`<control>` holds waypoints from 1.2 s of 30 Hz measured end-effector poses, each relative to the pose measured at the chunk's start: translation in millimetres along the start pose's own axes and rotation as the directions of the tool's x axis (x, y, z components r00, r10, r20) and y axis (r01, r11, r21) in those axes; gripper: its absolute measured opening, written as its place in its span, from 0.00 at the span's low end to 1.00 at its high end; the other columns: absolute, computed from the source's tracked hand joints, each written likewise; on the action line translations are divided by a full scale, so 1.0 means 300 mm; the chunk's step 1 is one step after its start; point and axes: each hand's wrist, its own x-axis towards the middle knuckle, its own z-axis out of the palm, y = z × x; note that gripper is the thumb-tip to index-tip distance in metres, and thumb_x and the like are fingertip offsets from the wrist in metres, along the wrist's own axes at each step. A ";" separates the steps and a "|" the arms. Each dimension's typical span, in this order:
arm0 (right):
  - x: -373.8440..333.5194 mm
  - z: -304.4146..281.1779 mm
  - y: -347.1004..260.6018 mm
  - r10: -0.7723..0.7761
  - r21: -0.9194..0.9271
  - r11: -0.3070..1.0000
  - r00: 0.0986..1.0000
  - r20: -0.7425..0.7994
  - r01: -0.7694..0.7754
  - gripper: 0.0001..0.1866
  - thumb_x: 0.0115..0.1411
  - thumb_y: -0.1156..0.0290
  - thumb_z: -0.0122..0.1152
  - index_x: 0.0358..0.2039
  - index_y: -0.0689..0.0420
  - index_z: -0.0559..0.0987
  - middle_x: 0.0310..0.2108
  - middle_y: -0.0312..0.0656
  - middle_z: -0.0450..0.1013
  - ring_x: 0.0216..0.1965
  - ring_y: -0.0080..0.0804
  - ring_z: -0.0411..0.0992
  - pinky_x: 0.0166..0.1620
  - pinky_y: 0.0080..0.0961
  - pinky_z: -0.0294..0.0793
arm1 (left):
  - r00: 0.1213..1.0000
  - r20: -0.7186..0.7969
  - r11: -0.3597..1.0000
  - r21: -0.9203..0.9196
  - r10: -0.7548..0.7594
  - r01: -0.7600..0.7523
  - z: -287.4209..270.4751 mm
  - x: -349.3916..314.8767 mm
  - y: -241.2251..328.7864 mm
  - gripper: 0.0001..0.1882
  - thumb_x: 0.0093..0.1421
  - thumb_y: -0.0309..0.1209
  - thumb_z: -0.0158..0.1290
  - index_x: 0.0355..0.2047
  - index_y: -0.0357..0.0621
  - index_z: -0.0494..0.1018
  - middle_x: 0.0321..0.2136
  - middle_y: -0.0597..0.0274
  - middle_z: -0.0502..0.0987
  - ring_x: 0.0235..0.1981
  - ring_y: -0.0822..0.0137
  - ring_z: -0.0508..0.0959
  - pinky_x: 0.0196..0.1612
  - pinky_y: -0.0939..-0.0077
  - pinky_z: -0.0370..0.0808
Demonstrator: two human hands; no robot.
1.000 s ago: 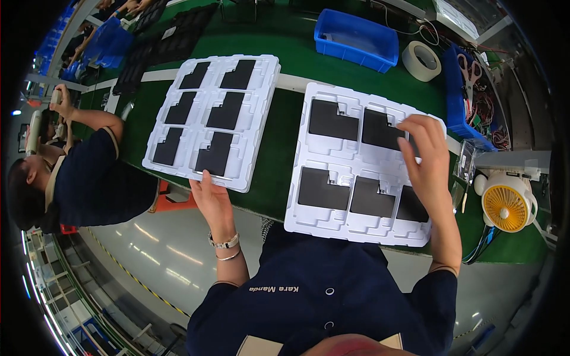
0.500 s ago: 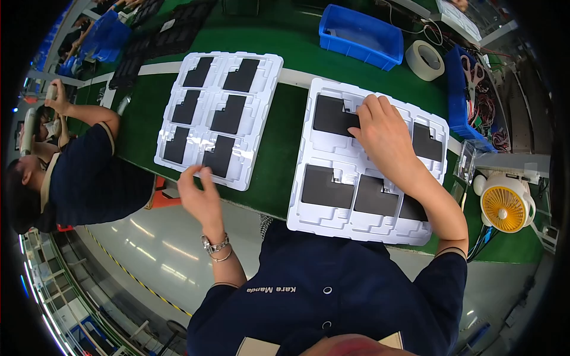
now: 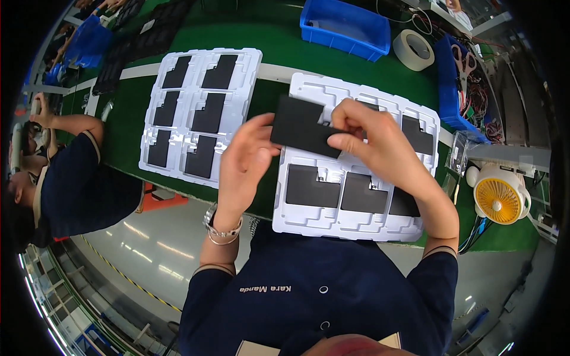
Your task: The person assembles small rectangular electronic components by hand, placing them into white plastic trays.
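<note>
Jutting left from right hand [image 3: 380, 137], notched black panel [image 3: 300, 126]

bright light streaks the grey floor [image 3: 169, 243] with glare, and lines bend toward the black rim.

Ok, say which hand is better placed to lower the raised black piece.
Right, probably: over the right tray, the right hand pinches the black piece; the left hand, at the piece's left edge, may not grip it.
</note>
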 end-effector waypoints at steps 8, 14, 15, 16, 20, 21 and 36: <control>-0.034 0.040 0.036 -0.046 0.126 0.991 0.997 -0.055 0.053 0.06 0.59 0.73 0.61 0.33 0.60 0.74 0.20 0.38 0.68 0.22 0.28 0.64 0.29 0.26 0.66 | 0.982 0.119 0.989 0.054 -0.144 0.138 0.101 0.093 0.039 0.07 0.59 0.29 0.58 0.33 0.37 0.75 0.25 0.69 0.74 0.28 0.81 0.71 0.33 0.84 0.68; -0.033 0.015 0.034 0.031 0.141 0.989 0.999 0.028 -0.035 0.06 0.61 0.73 0.58 0.32 0.63 0.75 0.29 0.34 0.71 0.33 0.22 0.66 0.41 0.23 0.67 | 0.967 0.136 0.973 0.109 -0.217 0.203 0.130 0.102 0.046 0.09 0.57 0.30 0.59 0.28 0.39 0.70 0.20 0.72 0.69 0.23 0.81 0.66 0.27 0.83 0.63; -0.033 0.015 0.034 0.051 0.131 0.990 0.998 0.044 -0.057 0.06 0.61 0.73 0.58 0.32 0.63 0.74 0.29 0.34 0.71 0.33 0.21 0.66 0.41 0.21 0.67 | 0.966 0.134 0.972 0.107 -0.221 0.208 0.132 0.103 0.037 0.09 0.57 0.30 0.59 0.28 0.39 0.70 0.20 0.72 0.69 0.23 0.81 0.66 0.27 0.83 0.63; -0.033 0.018 0.039 0.054 0.133 0.989 0.997 0.047 -0.060 0.06 0.61 0.73 0.58 0.32 0.63 0.74 0.29 0.34 0.71 0.33 0.21 0.66 0.41 0.21 0.67 | 0.974 0.142 0.981 0.099 -0.179 0.166 0.133 0.102 0.026 0.09 0.57 0.30 0.59 0.28 0.40 0.70 0.19 0.72 0.69 0.23 0.81 0.66 0.26 0.83 0.63; -0.032 0.026 0.057 0.153 0.354 0.918 0.983 0.101 -0.179 0.06 0.63 0.72 0.57 0.32 0.61 0.75 0.29 0.30 0.70 0.33 0.16 0.65 0.40 0.17 0.66 | 0.980 0.143 0.986 0.114 -0.137 0.121 0.137 0.107 0.019 0.10 0.55 0.29 0.59 0.27 0.41 0.69 0.18 0.72 0.68 0.22 0.81 0.65 0.25 0.83 0.62; -0.032 0.028 0.058 0.178 0.417 0.884 0.977 0.120 -0.213 0.07 0.63 0.71 0.57 0.32 0.61 0.75 0.29 0.29 0.70 0.34 0.15 0.64 0.40 0.16 0.66 | 0.980 0.143 0.986 0.112 -0.140 0.125 0.137 0.108 0.019 0.10 0.55 0.29 0.59 0.27 0.41 0.69 0.18 0.72 0.68 0.22 0.81 0.65 0.25 0.83 0.62; -0.035 0.067 0.069 0.028 0.220 0.975 0.994 -0.103 -0.005 0.05 0.59 0.74 0.61 0.31 0.62 0.77 0.27 0.38 0.73 0.29 0.26 0.68 0.33 0.23 0.66 | 0.967 0.120 0.975 0.020 -0.223 0.222 0.143 0.108 0.018 0.09 0.55 0.29 0.59 0.27 0.41 0.69 0.18 0.74 0.68 0.22 0.83 0.66 0.25 0.85 0.62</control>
